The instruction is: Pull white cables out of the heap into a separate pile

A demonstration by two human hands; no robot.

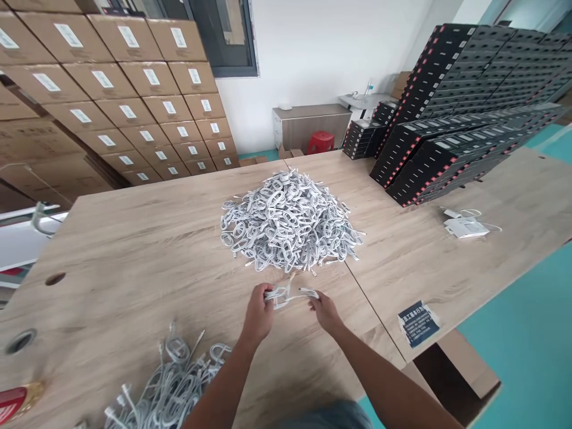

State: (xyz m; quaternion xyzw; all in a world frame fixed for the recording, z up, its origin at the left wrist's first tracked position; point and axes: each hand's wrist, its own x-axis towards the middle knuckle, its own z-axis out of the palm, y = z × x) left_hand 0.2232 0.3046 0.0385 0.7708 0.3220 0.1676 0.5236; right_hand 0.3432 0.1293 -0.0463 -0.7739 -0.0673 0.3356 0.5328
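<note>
A white cable is stretched between my two hands just above the wooden table. My left hand is closed on its looped part. The fingers of my right hand pinch a short folded bundle at the other side. Past my hands rises a big pile of coiled white cables. To the left of my left forearm lies a looser heap of longer white cables, with plugs sticking out; my forearm hides part of it.
Black boxes are stacked on the table's right side. Nearby lie a white device with a cord and a dark printed sheet. An open carton stands below the front edge. Cardboard boxes are stacked behind the table.
</note>
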